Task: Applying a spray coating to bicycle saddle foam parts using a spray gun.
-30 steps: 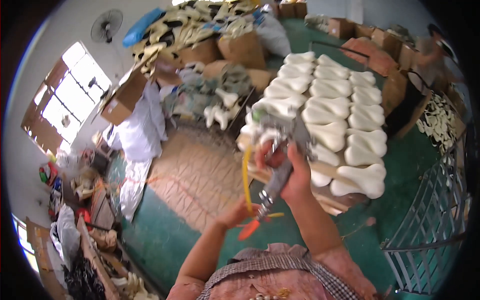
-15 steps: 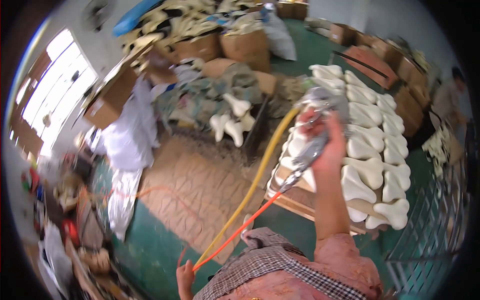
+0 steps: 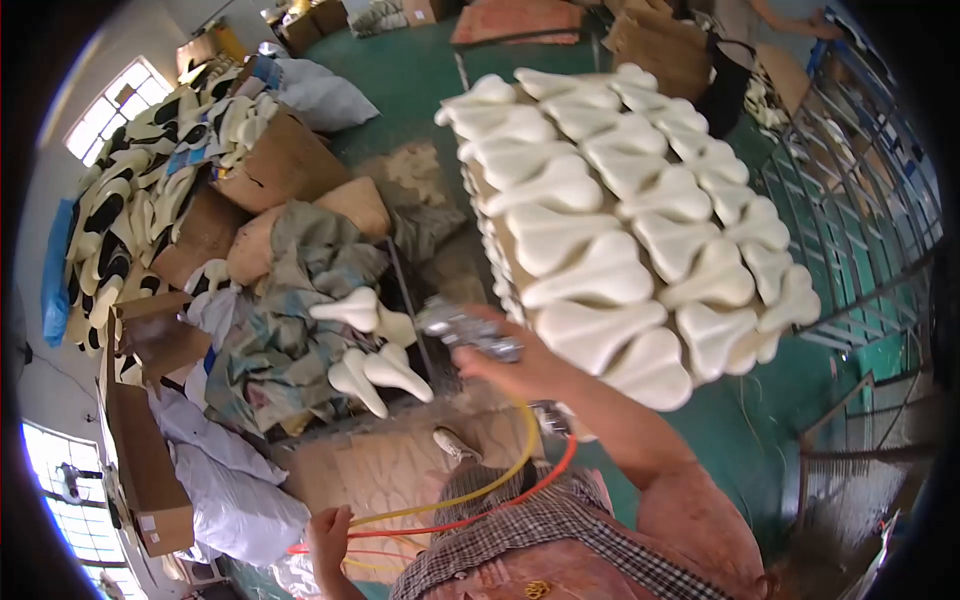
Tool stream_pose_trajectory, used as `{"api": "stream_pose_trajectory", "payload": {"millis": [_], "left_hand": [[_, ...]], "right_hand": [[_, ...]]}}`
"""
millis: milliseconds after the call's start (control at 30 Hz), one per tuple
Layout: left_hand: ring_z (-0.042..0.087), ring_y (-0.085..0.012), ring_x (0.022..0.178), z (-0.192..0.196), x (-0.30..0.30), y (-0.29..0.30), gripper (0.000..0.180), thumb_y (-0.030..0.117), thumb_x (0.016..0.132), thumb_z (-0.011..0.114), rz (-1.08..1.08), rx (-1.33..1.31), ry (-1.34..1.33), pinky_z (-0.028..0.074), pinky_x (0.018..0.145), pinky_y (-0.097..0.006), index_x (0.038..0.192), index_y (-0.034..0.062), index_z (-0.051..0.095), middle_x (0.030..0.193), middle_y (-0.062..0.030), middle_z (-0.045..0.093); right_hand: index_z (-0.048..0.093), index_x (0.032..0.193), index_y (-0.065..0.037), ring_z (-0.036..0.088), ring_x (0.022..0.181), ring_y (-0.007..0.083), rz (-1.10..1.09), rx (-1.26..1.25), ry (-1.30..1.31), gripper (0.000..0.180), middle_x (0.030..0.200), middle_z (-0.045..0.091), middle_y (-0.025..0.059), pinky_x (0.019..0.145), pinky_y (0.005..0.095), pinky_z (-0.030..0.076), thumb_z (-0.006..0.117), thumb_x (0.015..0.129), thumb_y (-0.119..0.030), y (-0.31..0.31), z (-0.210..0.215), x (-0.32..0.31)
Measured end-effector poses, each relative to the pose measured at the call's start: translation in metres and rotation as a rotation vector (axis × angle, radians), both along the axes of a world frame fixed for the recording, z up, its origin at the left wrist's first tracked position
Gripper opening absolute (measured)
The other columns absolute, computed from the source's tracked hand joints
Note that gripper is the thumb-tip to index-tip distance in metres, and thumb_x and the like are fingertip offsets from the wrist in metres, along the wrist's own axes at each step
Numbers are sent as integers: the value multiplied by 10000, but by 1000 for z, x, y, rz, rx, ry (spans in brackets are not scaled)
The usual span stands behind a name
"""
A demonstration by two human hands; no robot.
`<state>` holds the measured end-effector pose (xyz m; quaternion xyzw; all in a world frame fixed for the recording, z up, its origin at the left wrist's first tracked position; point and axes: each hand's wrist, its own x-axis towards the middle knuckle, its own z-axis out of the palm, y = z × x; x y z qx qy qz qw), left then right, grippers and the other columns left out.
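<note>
The right hand (image 3: 520,365) is closed around a grey metal spray gun (image 3: 465,330), its nozzle end pointing left, away from the stacked rows of cream-white saddle-shaped foam pads (image 3: 620,230) that fill the counter just to its right. From under the gun a yellow hose (image 3: 490,485) and a red hose (image 3: 500,508) curve down across the person's checked shirt to the left hand (image 3: 328,530), which is low near the lower edge, fingers curled over both hoses where they gather into loops. To work well here, I would judge that the left hand should feed slack so the hoses do not tug the gun off line, and the right wrist should bring the nozzle round square to the nearest pad before any trigger is pulled (the gun is motion-blurred, so whether a finger sits on the trigger cannot be told). Keeping the hoses clear of the pad edges matters, since a dragging loop could knock the nearest row. Left of the gun, a few loose cream pads (image 3: 370,345) lie on a heap of crumpled patterned cloth (image 3: 290,300), and beyond them stand open cardboard boxes (image 3: 280,165) stuffed with black and cream pieces. White sacks (image 3: 225,475) crowd the green floor (image 3: 410,70) at lower left, narrowing the standing room. A metal-barred rack (image 3: 850,190) hems in the right side, and another person's arm (image 3: 790,20) shows at the top edge, well apart.
</note>
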<state>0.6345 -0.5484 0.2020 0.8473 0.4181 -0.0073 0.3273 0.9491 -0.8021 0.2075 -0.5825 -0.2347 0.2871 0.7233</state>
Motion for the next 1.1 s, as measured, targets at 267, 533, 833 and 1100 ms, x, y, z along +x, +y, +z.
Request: {"api": "stream_pose_trajectory", "payload": {"millis": [267,533,833,1100], "left_hand": [[545,-95,580,-12,179,97,241,227,869,587,-544,-377,-119,438,543,-279,847,2,669,604,-91,605],[576,-173,489,32,334,145,214,224,861,623,-826,-377,-321,432,473,-298,843,17,677,580,-115,597],[596,-202,508,38,498,148,239,250,874,603,-857,-451,-109,440,483,-313,845,25,677,569,-105,598],[590,-255,513,0,583,147,266,281,882,587,-865,-534,-24,432,484,-339,846,31,672,565,-127,579]], "right_hand": [[575,954,-28,620,738,139,-562,-335,-281,275,809,618,35,699,292,497,605,890,-293,18,103,124],[603,892,-40,610,646,131,-797,-506,-278,267,728,602,22,593,253,465,624,871,-306,46,167,267],[550,939,-30,530,551,93,-740,-683,-355,231,679,549,9,545,255,475,602,881,-247,77,153,451],[570,1012,-8,545,517,97,-935,-848,-367,318,668,558,13,522,254,462,622,843,-272,37,137,526]]}}
